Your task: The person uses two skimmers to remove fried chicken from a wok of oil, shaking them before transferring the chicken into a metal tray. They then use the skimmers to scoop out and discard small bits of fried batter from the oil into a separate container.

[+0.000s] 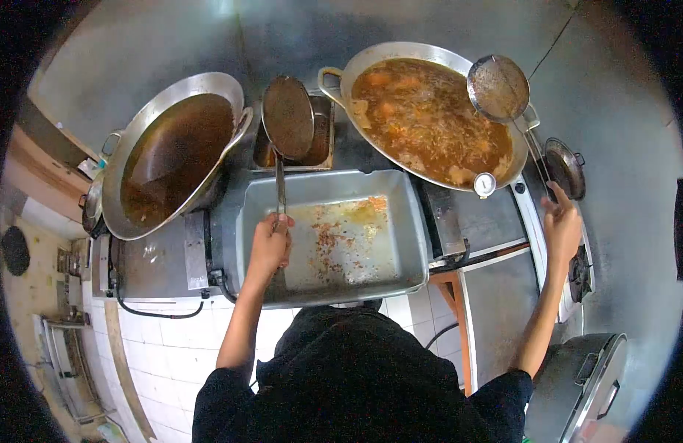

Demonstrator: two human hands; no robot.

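My left hand grips the handle of a round mesh skimmer, held over the small square container at the back. Below it lies a large grey metal tray with orange crumbs and oil on its floor. My right hand holds the long handle of a second mesh skimmer, whose head rests on the rim of the right wok. That wok is full of bubbling orange oil with frying pieces. A round thermometer dial clips to its near rim.
A second big wok of dark oil stands at the left on a burner. A small dark pan sits at the far right, a metal lidded bin at the lower right. White tiles front the counter below.
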